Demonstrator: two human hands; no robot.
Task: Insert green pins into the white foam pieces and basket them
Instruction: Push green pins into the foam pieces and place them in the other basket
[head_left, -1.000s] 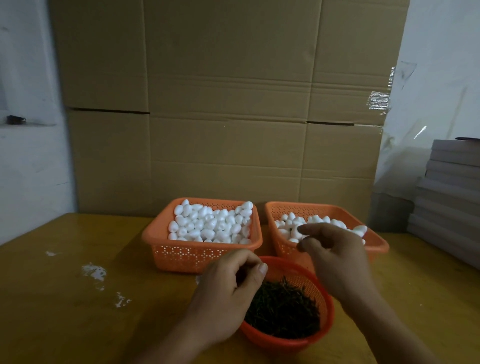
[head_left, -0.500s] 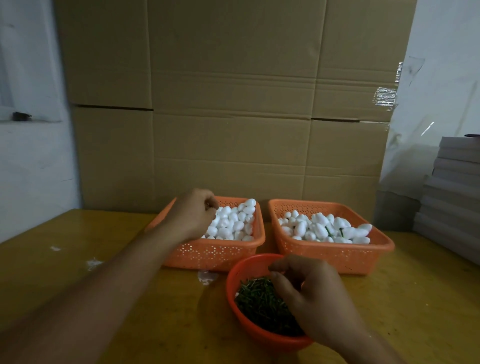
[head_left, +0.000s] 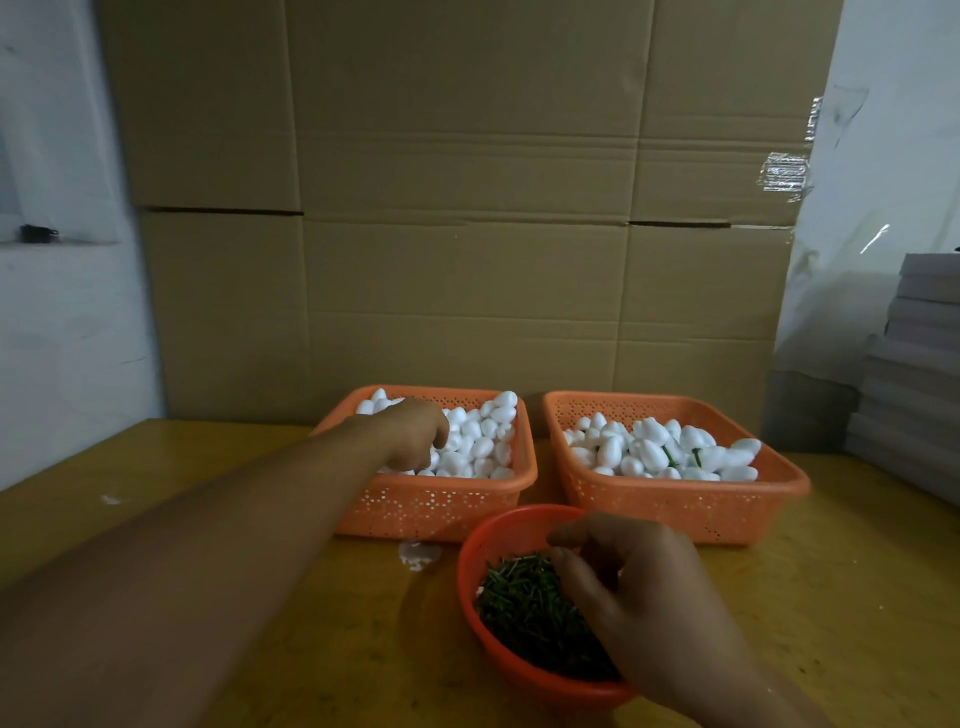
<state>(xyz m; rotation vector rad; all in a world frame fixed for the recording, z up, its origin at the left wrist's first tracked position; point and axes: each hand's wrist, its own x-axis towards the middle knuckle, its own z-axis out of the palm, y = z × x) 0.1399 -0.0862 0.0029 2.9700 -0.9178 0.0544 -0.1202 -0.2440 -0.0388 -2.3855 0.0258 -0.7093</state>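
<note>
My left hand (head_left: 410, 431) reaches into the left orange basket (head_left: 431, 514), its fingers curled down around a white foam piece in the heap (head_left: 488, 441); the fingertips are hidden. My right hand (head_left: 649, 597) hovers over the round orange bowl (head_left: 467, 561), thumb and forefinger pinching at the top of the green pins (head_left: 519, 608). The right orange basket (head_left: 675, 514) holds foam pieces (head_left: 649, 441), some showing green pins.
Both baskets stand side by side at the back of the yellow wooden table (head_left: 857, 571), against a wall of cardboard boxes (head_left: 467, 208). A stack of grey boards (head_left: 919, 374) stands at the right. White foam crumbs (head_left: 418, 553) lie by the bowl.
A second ago both hands were together above the bowl. My left hand has gone out into the left basket and my right hand has dropped onto the pins.
</note>
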